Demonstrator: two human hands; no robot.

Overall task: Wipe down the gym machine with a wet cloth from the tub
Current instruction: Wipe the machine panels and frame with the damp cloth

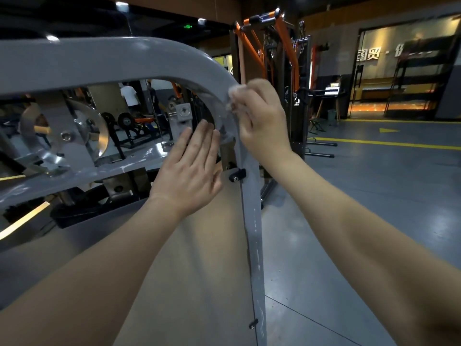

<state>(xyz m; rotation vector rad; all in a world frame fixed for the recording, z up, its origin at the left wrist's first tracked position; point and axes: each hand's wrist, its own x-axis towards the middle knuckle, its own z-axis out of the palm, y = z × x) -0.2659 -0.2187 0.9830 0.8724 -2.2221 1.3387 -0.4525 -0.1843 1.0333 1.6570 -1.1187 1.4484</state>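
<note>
My right hand (259,113) has its fingers clamped on the small white wet cloth (233,92) and presses it on the outer side of the bend in the grey painted steel frame of the gym machine (124,61). My left hand (192,168) lies just inside that bend, fingers straight and together. I think it is best to press firmly and follow the curve down below the bend, where pale streaks show. The cloth is mostly hidden under my fingers, the tub is not visible, and I cannot tell if my left palm touches the frame.
</note>
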